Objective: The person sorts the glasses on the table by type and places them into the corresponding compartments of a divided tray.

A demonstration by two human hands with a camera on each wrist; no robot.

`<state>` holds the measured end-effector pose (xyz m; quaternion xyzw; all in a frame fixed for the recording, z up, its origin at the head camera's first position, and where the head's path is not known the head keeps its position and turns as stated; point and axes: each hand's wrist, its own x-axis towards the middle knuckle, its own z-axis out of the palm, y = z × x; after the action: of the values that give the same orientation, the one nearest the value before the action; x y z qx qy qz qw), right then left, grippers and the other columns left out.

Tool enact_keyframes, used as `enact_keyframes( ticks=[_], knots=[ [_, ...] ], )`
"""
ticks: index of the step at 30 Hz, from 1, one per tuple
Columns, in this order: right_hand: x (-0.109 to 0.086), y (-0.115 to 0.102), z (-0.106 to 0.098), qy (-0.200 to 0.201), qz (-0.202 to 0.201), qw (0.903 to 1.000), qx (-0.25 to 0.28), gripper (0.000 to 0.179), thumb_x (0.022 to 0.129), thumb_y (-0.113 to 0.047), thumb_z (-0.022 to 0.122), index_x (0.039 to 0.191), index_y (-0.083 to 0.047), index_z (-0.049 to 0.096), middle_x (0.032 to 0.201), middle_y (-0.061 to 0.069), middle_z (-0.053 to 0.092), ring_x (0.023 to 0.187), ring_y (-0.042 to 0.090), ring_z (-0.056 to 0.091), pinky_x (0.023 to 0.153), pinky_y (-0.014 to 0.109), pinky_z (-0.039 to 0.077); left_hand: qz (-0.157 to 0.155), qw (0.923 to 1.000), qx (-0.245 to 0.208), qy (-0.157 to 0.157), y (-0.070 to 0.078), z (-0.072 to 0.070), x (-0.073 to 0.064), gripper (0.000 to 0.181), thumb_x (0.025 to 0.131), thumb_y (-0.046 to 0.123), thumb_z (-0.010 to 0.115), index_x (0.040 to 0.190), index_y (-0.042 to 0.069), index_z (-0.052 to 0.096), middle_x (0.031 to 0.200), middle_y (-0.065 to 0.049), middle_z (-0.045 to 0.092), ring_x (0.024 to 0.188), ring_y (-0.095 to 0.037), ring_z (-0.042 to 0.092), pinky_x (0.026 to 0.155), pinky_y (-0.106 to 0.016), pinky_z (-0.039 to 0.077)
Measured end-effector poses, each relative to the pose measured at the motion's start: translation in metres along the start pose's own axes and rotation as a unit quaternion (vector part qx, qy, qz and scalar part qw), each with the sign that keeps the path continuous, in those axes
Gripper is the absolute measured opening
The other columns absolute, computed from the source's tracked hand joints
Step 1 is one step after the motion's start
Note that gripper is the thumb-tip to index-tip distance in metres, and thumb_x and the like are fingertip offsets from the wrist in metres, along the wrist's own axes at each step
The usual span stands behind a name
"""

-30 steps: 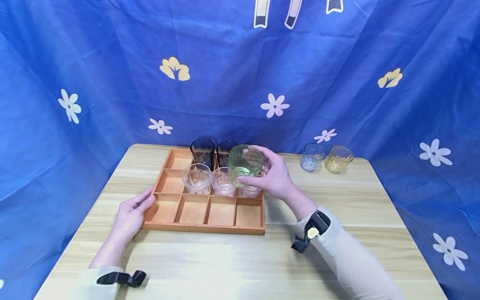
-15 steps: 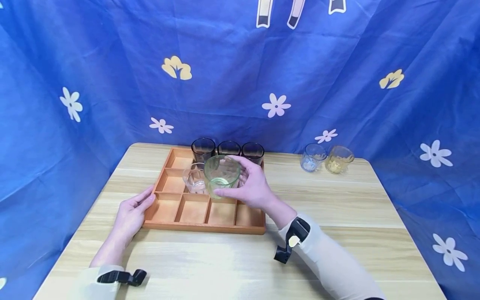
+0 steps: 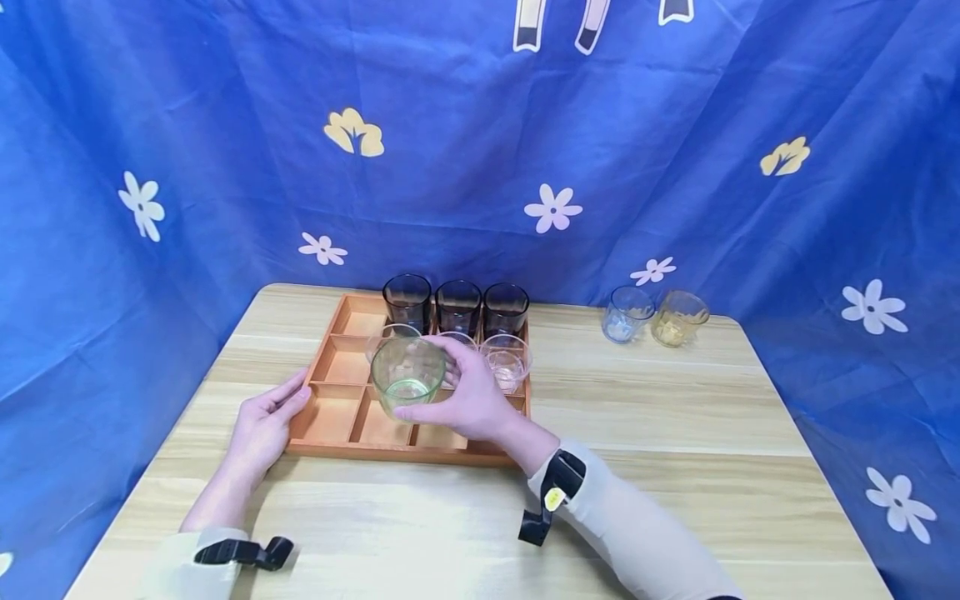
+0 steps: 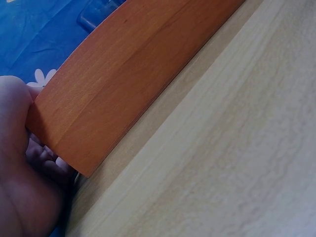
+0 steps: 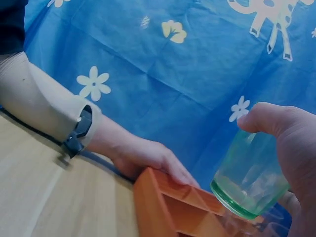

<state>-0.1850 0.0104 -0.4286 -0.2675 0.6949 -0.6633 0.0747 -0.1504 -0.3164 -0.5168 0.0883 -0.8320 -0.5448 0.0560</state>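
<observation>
My right hand [image 3: 472,396] grips a green-tinted drinking glass [image 3: 407,379] by its side, thumb in front and fingers behind. It holds the glass above the middle of a brown wooden compartment tray [image 3: 352,451], partly covering a clear glass behind it. In the right wrist view the green glass [image 5: 249,173] tilts slightly, base down. My left hand [image 3: 261,429] holds the tray's left side, its thumb at the rim; in the left wrist view its fingers reach round the tray's corner [image 4: 74,143]. Clear glasses [image 3: 508,364] occupy the middle row, and dark glasses [image 3: 506,310] the back row.
A blue-tinted glass [image 3: 627,315] and an amber glass [image 3: 678,319] stand side by side at the back right of the wooden table [image 3: 675,417]. A blue flower-patterned cloth [image 3: 450,167] hangs behind and on both sides.
My right hand has carried the green glass left and toward me across the tray, uncovering the right-hand clear and dark glasses. My left hand stays on the tray's side.
</observation>
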Motion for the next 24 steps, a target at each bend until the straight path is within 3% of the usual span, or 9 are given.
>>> enact_keyframes(
  ticks=[5,11,24],
  knots=[
    [-0.001,0.014,0.009,0.0,-0.002,1.0,-0.007,0.086,0.068,-0.005,0.1,0.144,-0.011,0.059,0.135,0.0,0.063,0.12,0.022,0.067,0.104,0.037,0.055,-0.001,1.0,0.0,0.0,0.0,0.001,-0.002,0.056,0.11,0.036,0.061,0.156,0.007,0.05,0.159,-0.011,0.044,0.151,-0.031,0.035,0.117,-0.013,0.029],
    [-0.003,0.027,0.017,-0.001,0.014,0.9999,-0.002,0.088,0.069,-0.005,0.099,0.146,-0.011,0.056,0.136,0.0,0.062,0.122,0.023,0.066,0.106,0.035,0.054,0.003,1.0,0.003,0.004,-0.001,0.0,0.0,0.054,0.11,0.034,0.061,0.155,0.007,0.051,0.158,-0.01,0.045,0.15,-0.033,0.036,0.103,0.001,0.029],
    [-0.008,0.039,0.033,0.004,-0.013,0.9999,-0.003,0.091,0.068,-0.005,0.101,0.147,-0.011,0.055,0.134,-0.001,0.064,0.122,0.016,0.066,0.107,0.038,0.054,0.002,1.0,0.004,0.005,-0.001,0.0,0.001,0.053,0.11,0.033,0.06,0.155,0.008,0.051,0.158,-0.01,0.045,0.15,-0.032,0.036,0.102,0.001,0.029]
  ],
)
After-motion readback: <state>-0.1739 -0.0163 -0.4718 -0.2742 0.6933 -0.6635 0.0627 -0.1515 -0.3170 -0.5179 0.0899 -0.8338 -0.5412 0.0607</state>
